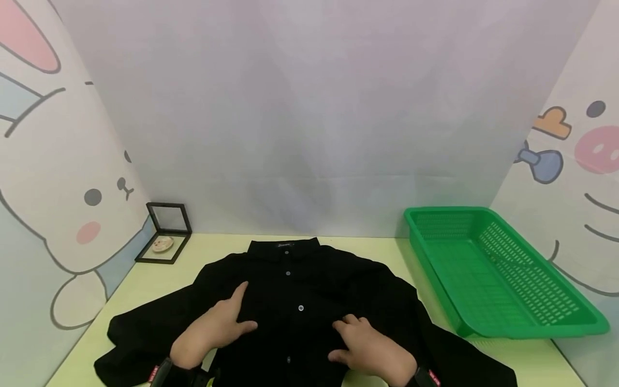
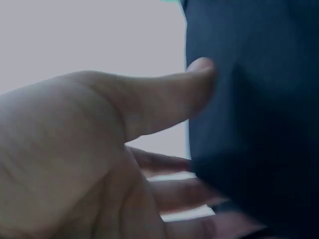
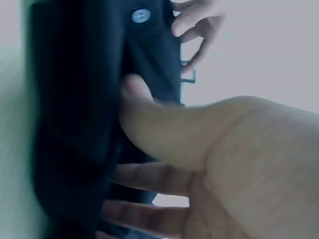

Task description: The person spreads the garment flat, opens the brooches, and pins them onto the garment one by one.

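A black button-up shirt (image 1: 271, 285) lies spread front up, collar toward the back wall, sleeves out to both sides. Over its left half is my left hand (image 1: 215, 329), index finger extended and thumb spread apart. My right hand (image 1: 369, 346) is over the right half near the lower front, its fingers slightly bent and its thumb apart from them. Close up in the left wrist view, the thumb (image 2: 169, 94) stands away from the fingers, beside the dark cloth. A pale shirt button (image 3: 141, 16) shows in the right wrist view. Neither hand visibly pinches cloth; exact contact is unclear.
A green plastic basket (image 1: 435, 279) with perforated sides stands at the right of the pale yellow table (image 1: 387, 247). At the back left is a black-framed case (image 1: 169, 233), opened, with a small round item (image 1: 162, 244) in it. Cartoon-printed walls enclose the sides.
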The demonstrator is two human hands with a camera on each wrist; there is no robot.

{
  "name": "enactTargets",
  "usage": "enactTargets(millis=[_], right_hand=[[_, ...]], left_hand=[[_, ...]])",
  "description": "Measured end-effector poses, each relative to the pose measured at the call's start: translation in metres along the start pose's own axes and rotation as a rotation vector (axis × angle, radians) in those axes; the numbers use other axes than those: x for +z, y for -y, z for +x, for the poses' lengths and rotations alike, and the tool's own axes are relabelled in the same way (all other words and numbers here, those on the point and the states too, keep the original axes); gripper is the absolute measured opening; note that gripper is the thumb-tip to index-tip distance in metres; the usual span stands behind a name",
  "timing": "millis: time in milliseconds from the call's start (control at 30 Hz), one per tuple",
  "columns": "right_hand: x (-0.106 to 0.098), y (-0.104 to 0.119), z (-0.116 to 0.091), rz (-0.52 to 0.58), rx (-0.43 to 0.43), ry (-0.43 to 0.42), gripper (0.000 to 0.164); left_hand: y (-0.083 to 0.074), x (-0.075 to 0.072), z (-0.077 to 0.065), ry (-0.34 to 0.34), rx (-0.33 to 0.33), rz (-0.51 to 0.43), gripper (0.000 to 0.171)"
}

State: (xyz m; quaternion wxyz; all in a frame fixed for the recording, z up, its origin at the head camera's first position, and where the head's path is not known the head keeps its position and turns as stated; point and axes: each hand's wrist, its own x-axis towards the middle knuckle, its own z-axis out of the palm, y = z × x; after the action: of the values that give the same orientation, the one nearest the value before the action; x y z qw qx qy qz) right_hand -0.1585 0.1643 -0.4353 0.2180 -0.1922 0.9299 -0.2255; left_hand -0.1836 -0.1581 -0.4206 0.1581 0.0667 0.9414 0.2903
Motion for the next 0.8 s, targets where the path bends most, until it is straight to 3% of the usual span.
enactTargets(millis=[100, 233, 333, 433, 500, 667, 800], right_hand=[[0.005, -0.003, 0.003, -0.064, -0.014, -0.066, 0.036], [0.008, -0.010, 0.002, -0.097, -0.063, -0.128, 0.014], [0.004, -0.014, 0.000, -0.036, -0.096, -0.104, 0.019], [-0.007, -0.016, -0.006, 0.056, -0.112, -0.072, 0.020], [-0.019, -0.018, -0.011, 0.085, -0.135, -0.096, 0.016], [-0.049, -0.025, -0.029, -0.003, -0.202, -0.367, 0.019], [-0.068, -0.027, -0.045, -0.007, -0.182, -0.529, 0.024]], left_hand=[[0.000, 0.005, 0.002, -0.031, 0.069, -0.016, 0.085], [0.000, 0.003, 0.000, -0.098, 0.168, -0.010, 0.051], [-0.001, -0.002, -0.003, -0.126, 0.236, 0.012, 0.028], [-0.003, -0.009, -0.008, -0.165, 0.296, 0.042, 0.020], [-0.004, -0.015, -0.013, -0.189, 0.310, 0.045, 0.018], [-0.007, -0.031, -0.026, -0.245, 0.296, 0.048, 0.016], [-0.010, -0.042, -0.038, -0.302, 0.277, 0.063, 0.011]])
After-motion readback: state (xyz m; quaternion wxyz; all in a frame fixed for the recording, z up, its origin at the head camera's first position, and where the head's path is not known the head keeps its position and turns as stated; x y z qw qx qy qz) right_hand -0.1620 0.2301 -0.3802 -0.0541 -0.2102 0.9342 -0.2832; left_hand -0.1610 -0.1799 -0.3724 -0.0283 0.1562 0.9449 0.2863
